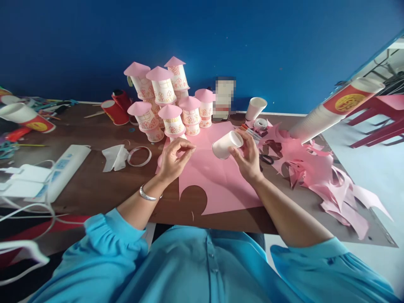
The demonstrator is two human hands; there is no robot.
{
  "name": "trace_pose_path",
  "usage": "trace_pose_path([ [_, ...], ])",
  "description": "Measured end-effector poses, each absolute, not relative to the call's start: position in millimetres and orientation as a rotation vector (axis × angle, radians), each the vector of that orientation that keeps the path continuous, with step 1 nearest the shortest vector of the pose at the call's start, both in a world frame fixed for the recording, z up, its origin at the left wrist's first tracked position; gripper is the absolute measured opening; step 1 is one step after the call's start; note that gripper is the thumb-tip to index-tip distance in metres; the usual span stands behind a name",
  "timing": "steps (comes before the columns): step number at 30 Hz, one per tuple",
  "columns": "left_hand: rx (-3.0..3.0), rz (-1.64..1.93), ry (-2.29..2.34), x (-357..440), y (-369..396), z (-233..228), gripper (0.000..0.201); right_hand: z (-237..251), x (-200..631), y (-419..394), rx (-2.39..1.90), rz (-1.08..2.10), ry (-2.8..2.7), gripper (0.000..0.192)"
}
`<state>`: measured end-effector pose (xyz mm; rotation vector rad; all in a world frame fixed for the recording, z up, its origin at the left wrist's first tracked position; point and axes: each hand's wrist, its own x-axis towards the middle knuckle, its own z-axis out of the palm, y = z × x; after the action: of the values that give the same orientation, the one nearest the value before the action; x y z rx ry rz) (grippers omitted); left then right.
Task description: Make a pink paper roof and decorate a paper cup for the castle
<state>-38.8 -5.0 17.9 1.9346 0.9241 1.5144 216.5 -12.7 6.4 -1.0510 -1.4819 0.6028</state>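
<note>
**Paper cup held on its side above the pink sheet**

Over the middle of the table, a white paper cup is held in the right hand, the fingers wrapped round its base end and side. The cup is tipped over, its long axis running roughly level from right to left, with the open mouth turned toward the left hand. That hand is kept just beside the cup but apart from it; its fingertips are pinched together, and whether anything small is gripped between them cannot be told. A silver bangle is worn on that wrist.

Beneath both hands a pink paper sheet is spread flat, a round piece cut out of its near edge. Behind it a cluster of decorated cups with pink cone roofs is stacked in tiers. To the right, scissors are partly covered by pink paper scraps, and another plain cup is seen standing farther back. To the left, a tape ring and a power strip are laid on the wood.
</note>
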Motion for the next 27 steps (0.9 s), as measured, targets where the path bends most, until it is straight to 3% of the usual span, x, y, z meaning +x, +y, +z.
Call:
trace_pose_path([
  [14, 1.940, 1.368, 1.047, -33.8, -13.1, 19.5, 0.018, 14.2, 203.4, -30.2, -1.099, 0.630, -1.785, 0.057],
  [16, 1.924, 1.284, 0.981, -33.2, -13.6, 18.5, 0.030, 12.9, 202.1, -29.7, -1.108, 0.657, -1.795, 0.059],
  [19, 1.958, 1.093, 0.847, -30.9, -13.4, 14.1, 0.071, 12.7, 199.1, -29.4, -1.070, 0.751, -1.805, 0.062],
  [21, 1.958, 0.998, 0.814, -28.7, -12.3, 10.1, 0.085, 14.0, 197.4, -29.6, -0.997, 0.850, -1.806, 0.064],
  [24, 1.809, 0.956, 0.851, -27.8, -9.2, 6.9, 0.074, 15.5, 197.6, -28.6, -0.934, 0.943, -1.722, 0.056],
  [27, 1.663, 1.000, 0.884, -31.1, -6.0, 9.4, 0.068, 12.4, 202.6, -23.0, -1.048, 0.839, -1.589, 0.041],
])
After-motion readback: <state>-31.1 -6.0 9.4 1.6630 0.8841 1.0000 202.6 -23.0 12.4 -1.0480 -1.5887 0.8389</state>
